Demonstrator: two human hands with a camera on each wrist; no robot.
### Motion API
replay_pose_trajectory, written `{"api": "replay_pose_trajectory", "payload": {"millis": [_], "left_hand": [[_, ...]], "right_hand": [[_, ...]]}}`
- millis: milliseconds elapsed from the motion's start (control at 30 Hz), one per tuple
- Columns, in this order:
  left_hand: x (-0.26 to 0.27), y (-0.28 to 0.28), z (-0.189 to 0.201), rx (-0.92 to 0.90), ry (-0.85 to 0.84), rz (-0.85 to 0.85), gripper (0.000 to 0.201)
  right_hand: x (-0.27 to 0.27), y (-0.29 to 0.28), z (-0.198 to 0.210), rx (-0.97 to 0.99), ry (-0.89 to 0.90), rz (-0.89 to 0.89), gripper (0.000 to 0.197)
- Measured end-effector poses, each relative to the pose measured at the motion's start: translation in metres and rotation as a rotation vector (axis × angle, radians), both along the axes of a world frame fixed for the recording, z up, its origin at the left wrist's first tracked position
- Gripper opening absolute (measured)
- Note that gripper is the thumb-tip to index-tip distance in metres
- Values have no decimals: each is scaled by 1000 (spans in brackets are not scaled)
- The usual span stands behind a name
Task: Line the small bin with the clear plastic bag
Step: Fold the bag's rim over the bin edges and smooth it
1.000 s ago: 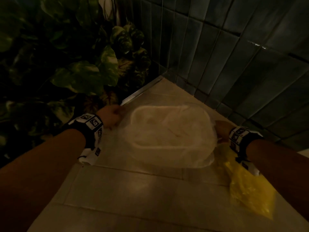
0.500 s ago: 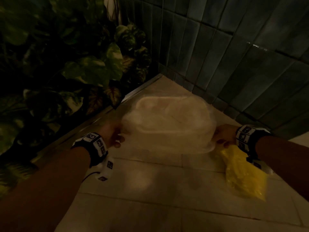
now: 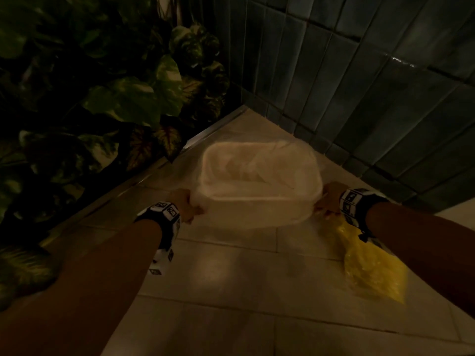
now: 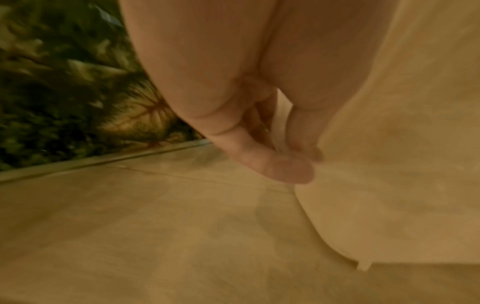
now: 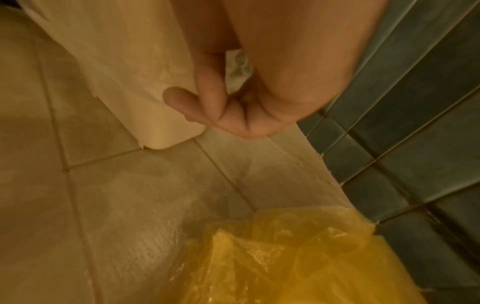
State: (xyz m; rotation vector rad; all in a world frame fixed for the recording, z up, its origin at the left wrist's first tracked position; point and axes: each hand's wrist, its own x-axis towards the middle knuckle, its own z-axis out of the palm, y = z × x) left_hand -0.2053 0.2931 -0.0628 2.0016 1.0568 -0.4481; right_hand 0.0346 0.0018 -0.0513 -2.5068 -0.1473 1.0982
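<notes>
while the left hand [image 3: 183, 204] pinches the hem of the clear plastic bag [image 3: 253, 173] between thumb and fingers [image 4: 288, 168] at the near left corner of the small bin [image 3: 259, 210], the right hand [image 3: 329, 199] has its fingers [image 5: 207, 96] curled round a crumpled wad of the same film at the near right corner. both grips sit low on the outer wall, below the rim, so the bag mouth looks folded over the near side of the bin, which stands on the tiled floor [image 3: 231, 278] close to the corner of the dark wall tiles [image 3: 385, 98].

the likely failure, as i judge it, is thin film tearing: the two hands pull in opposite directions across a hard rim, and one sharp tug could split the hem or stretch it thin at the pinch. the bin is light-looking and nothing holds it, so an uneven pull could drag or tip it toward the stronger hand. the far edge is blurred by the plastic, and i cannot tell whether the hem is over the rim there; if not, tension at the front could pop it back into the bin. inside, the film lies slack and bunched, so trapped air may lift the liner off the bottom. a yellow bag [image 3: 370, 268] lies on the floor just under the right wrist and could get caught in that grip.
</notes>
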Motion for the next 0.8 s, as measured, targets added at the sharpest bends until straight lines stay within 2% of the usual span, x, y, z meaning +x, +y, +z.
{"api": "replay_pose_trajectory", "payload": {"millis": [233,333,433,533,600,667,733,800], "left_hand": [[18,-6,-28,-10,-14,139,49],[24,-3,-27,-22,45,76,50],[23,9,-16,-145,79,0,65],[13,39,5,-189,101,-46,86],[8,58,25,-28,172,-175,86],[12,69,48,284,197,-347,66],[22,66,78,492,6,-355,41],[36,46,113,576,-260,-278,26]], "right_hand": [[7,8,-33,62,62,-7,36],[11,12,-36,83,113,-8,37],[20,9,-23,27,131,15,37],[39,0,3,133,76,-143,36],[53,-5,22,146,-59,-138,34],[59,-2,49,97,-300,-21,30],[50,7,86,107,-542,84,26],[29,23,122,258,-616,153,20]]}}
